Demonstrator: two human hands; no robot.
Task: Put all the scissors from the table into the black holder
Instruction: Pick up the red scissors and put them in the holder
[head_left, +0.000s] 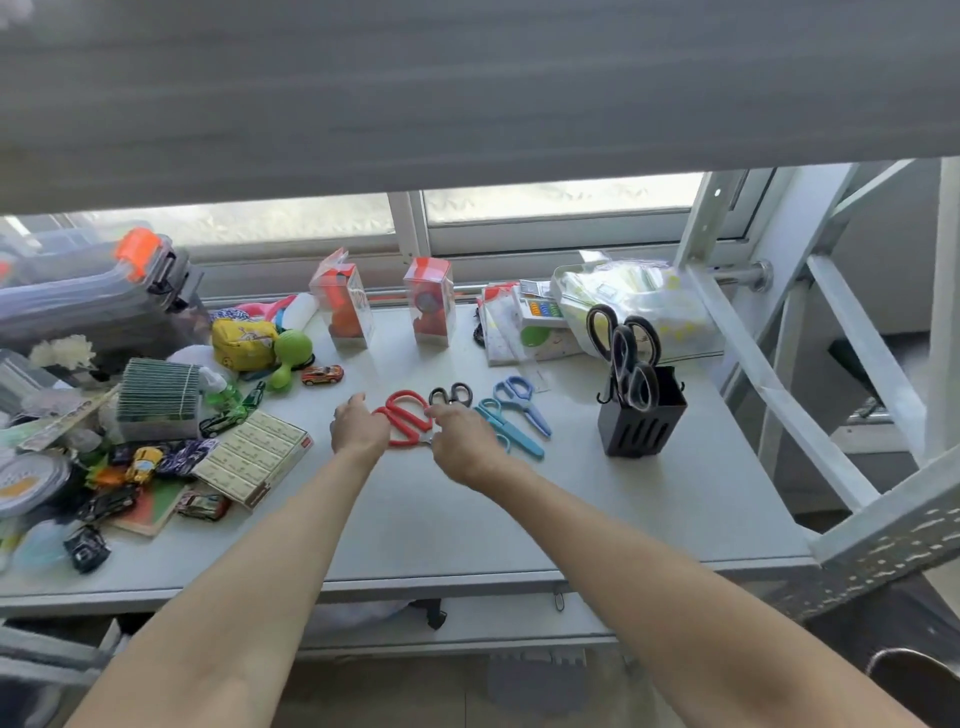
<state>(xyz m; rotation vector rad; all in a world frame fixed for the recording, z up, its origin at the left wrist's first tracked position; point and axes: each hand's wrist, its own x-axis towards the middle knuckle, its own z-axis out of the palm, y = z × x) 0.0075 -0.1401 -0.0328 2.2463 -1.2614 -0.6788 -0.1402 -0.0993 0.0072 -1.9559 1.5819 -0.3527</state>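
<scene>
Red-handled scissors (407, 415) lie mid-table between my hands. My left hand (358, 426) rests at their left edge, fingers touching the handle. My right hand (460, 441) covers their right side and blades; whether it grips them I cannot tell. Behind it lie small black-handled scissors (451, 394). To the right are teal scissors (506, 427) and blue scissors (522, 397), flat on the table. The black holder (641, 423) stands further right with black-handled scissors (623, 353) upright in it.
Toy cars, a box of cartons (254, 460), a yellow pouch and green toy crowd the table's left side. Two clear boxed toys (343, 306) stand at the back, plastic bags (628, 301) at back right. A metal frame (779, 374) rises along the right edge.
</scene>
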